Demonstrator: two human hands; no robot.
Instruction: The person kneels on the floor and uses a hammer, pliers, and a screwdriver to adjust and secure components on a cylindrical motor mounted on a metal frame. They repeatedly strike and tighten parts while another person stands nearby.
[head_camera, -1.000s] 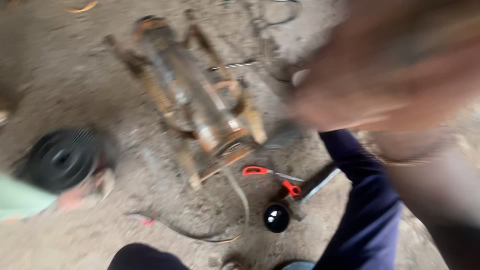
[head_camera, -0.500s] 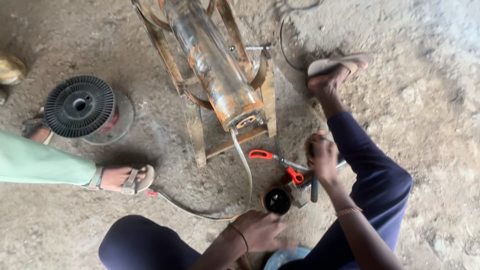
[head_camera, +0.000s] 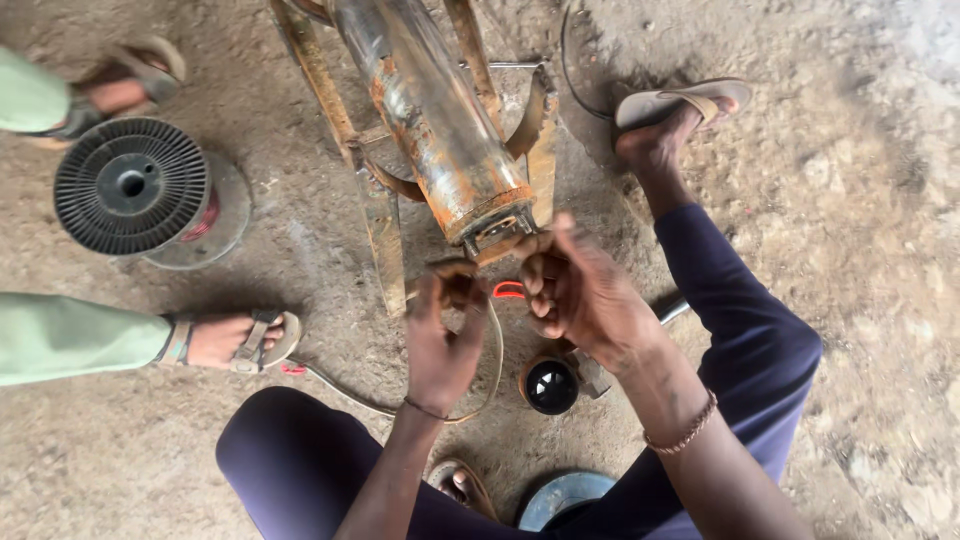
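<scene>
A rusty metal cylinder (head_camera: 440, 140) lies tilted on a rusty frame stand (head_camera: 385, 230). Both my hands are raised at its near end. My left hand (head_camera: 440, 335) has its fingers curled around the grey cable (head_camera: 496, 345) that leaves the cylinder's end and loops over the ground. My right hand (head_camera: 585, 295) is beside it, fingers curled and thumb up against the cylinder's end; what it grips is hidden. A red-handled tool (head_camera: 508, 290) shows between the hands, mostly covered.
A black round cap (head_camera: 551, 386) lies on the dirt floor below my right hand, a blue round object (head_camera: 560, 495) nearer me. A black wire spool (head_camera: 130, 185) stands at left. Another person's sandalled feet (head_camera: 235, 340) and green trouser legs are at left. My sandalled foot (head_camera: 670, 115) is at upper right.
Both my hands have come up from the floor by the red-handled tool and black cap to the cylinder's near end. The view has shifted closer to the stand.
</scene>
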